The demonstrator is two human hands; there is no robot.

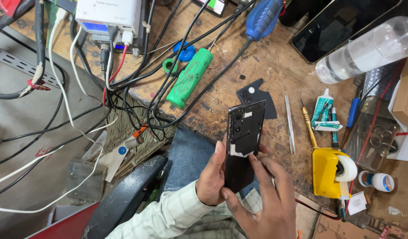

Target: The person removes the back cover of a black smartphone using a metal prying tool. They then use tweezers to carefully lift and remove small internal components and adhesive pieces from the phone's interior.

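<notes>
Head view. An opened phone (pixel 243 144), dark, with its back removed and the inner frame exposed, is held upright over the lap at the near edge of the wooden workbench (pixel 274 66). The left hand (pixel 211 177) is closed around the phone's left edge and lower end; the right hand (pixel 268 201) is half open, its index finger laid on the exposed face near a pale patch, nothing else being held. The step in hand is judged to be inspection or pressing of the inner face; a steady grip and a light, exact fingertip are called for next. At 12 o'clock from the phone a black cut-out cover piece (pixel 252 95) lies flat; at 2 o'clock, slim tweezers (pixel 290 126); at 3 o'clock, a yellow tape dispenser (pixel 330 172); at 11 o'clock, a green-handled tool (pixel 189 77). The phone's lower end is hidden by the hands, and the pale patch is possibly adhesive residue. The workbench's far items are cut off at the frame's top.
</notes>
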